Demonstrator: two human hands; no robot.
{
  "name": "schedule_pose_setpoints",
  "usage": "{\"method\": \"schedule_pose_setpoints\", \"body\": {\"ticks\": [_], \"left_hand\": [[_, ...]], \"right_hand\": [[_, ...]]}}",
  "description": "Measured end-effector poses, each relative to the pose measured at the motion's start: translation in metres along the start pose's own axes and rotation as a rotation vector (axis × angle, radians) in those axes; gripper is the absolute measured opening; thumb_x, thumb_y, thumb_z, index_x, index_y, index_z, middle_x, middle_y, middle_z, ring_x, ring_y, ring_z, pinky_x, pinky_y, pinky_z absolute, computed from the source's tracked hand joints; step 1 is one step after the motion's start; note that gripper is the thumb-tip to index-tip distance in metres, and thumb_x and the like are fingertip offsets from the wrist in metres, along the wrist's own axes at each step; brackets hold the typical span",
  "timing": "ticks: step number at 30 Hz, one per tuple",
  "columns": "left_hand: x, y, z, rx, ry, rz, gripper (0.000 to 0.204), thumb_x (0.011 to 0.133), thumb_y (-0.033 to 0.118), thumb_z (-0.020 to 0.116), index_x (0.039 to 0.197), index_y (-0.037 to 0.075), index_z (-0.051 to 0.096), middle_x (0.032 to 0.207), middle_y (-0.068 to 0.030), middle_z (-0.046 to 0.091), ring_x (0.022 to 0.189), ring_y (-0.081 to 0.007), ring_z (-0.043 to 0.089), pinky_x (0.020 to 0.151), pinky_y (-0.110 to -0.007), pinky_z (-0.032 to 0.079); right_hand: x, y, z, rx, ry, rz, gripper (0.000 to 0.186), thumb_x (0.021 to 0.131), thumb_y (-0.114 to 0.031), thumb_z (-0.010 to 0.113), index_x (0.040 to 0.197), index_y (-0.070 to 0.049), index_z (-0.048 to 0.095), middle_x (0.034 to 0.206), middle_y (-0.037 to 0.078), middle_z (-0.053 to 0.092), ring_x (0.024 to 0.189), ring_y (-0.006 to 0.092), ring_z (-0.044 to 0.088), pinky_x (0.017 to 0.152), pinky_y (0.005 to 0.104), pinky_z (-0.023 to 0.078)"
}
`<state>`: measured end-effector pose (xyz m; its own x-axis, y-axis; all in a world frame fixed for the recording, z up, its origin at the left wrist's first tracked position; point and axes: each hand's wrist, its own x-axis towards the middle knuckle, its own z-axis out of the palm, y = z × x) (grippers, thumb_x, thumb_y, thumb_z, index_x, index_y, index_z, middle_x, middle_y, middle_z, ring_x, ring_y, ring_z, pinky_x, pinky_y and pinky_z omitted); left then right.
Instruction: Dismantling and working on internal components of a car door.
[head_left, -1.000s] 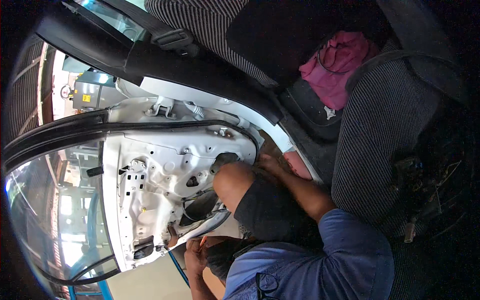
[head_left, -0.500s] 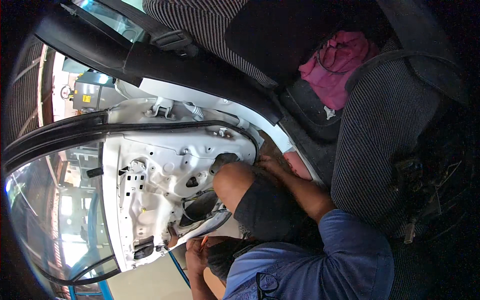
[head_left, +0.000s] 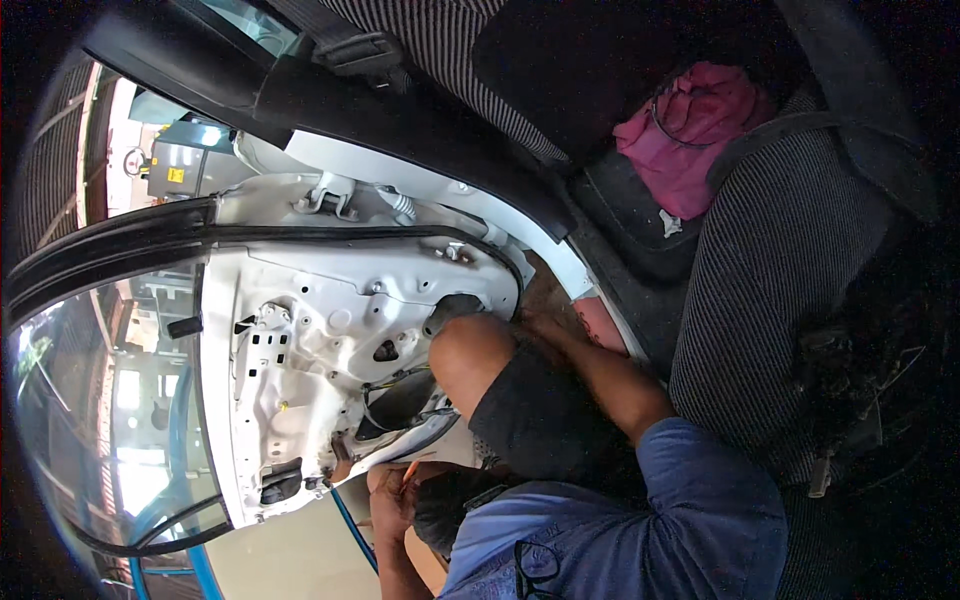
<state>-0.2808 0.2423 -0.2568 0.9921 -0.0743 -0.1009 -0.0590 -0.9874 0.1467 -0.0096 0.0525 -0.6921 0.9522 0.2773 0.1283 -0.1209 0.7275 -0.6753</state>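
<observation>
My left hand [head_left: 391,495] is closed around a slim orange stick-like tool [head_left: 411,471], whose exact kind I cannot make out. It is beside the lower end of an open white car door [head_left: 330,320], whose inner metal panel is bare, with holes and loose wiring [head_left: 385,388]. My right hand [head_left: 541,326] reaches down past my bent knee [head_left: 470,362], close to the door's rounded corner and the sill. Its fingers are in shadow and partly hidden, so whether it holds anything does not show.
The white door sill [head_left: 600,305] runs along my right side. Striped seats [head_left: 765,300] and a pink cloth bundle [head_left: 690,135] are inside the car. Door window glass [head_left: 120,420] stands at the left, and a grey cabinet [head_left: 190,160] is outside beyond it.
The orange tool in my left hand has tilted toward the right and shows more of its length. My right hand stays by the door corner. The whole view has shifted slightly.
</observation>
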Motion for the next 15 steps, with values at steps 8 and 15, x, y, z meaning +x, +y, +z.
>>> {"method": "schedule_pose_setpoints", "body": {"ticks": [8, 15], "left_hand": [[0.009, 0.008, 0.003, -0.007, -0.041, 0.012, 0.024, 0.083, 0.007, 0.067, 0.106, 0.002, 0.068, 0.097, -0.0125, 0.063, 0.083, -0.0317, 0.059, 0.075, -0.038, 0.047], [0.006, 0.014, -0.001, -0.032, -0.040, -0.012, 0.025, 0.082, 0.004, 0.065, 0.106, 0.002, 0.068, 0.099, -0.0129, 0.064, 0.084, -0.0315, 0.060, 0.076, -0.037, 0.048]], "right_hand": [[-0.030, -0.059, 0.028, -0.193, -0.049, -0.055, 0.047, 0.089, 0.001, 0.063, 0.135, -0.002, 0.060, 0.130, 0.010, 0.066, 0.120, 0.0231, 0.060, 0.106, 0.0363, 0.045], [-0.027, -0.066, 0.031, 0.227, 0.070, 0.132, 0.035, 0.092, 0.000, 0.057, 0.126, -0.003, 0.065, 0.118, 0.009, 0.067, 0.104, 0.0177, 0.061, 0.091, 0.0307, 0.048]]}}
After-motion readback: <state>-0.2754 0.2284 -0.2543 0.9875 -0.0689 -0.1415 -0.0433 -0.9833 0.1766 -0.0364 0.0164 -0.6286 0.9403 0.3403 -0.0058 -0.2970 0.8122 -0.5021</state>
